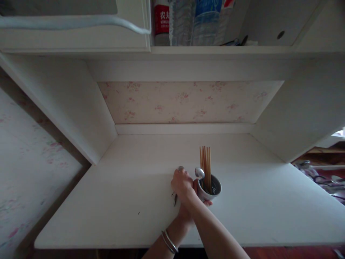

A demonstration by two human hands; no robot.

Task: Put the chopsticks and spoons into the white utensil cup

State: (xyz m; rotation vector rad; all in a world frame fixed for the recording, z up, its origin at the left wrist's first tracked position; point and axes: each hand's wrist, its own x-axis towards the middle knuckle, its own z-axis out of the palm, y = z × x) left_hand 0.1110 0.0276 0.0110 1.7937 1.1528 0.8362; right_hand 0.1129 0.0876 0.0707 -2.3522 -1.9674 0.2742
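Observation:
A grey-white utensil cup [217, 193] stands on the white tabletop, with several wooden chopsticks [206, 165] and a metal spoon [199, 173] rising out of it. My left hand [194, 201], at the end of the braceleted arm, is wrapped round the cup's near left side; most of that hand is hidden under my right forearm. Crossing over it, my right hand [182, 184] is closed on metal cutlery just left of the cup. A rounded silver end, like a spoon's bowl [181, 168], shows past the fingers, and a thin dark end points toward me below.
The white tabletop [129, 172] has a small dark speck [138, 213] on its left. White side panels enclose it, with a floral back wall [172, 104] behind. Overhead, a shelf [215, 50] holds several plastic bottles [182, 23]. A white cabinet door [81, 39] is at upper left.

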